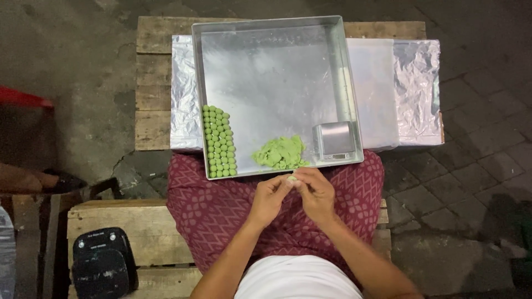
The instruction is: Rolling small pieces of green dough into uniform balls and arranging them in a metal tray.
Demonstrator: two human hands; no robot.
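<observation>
Small soft green dough bit (291, 178) pinched between fingertips of left hand (270, 196) and right hand (317, 192), just below square shiny metal tray (277, 72); crumbly green dough heap (280, 153) inside.

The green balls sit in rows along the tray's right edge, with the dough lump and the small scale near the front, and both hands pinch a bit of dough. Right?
Not quite. The head view shows the green balls along the left edge of the tray, not the right. The dough lump and small scale are near the front, and the left hand and right hand pinch a bit of dough.
</observation>
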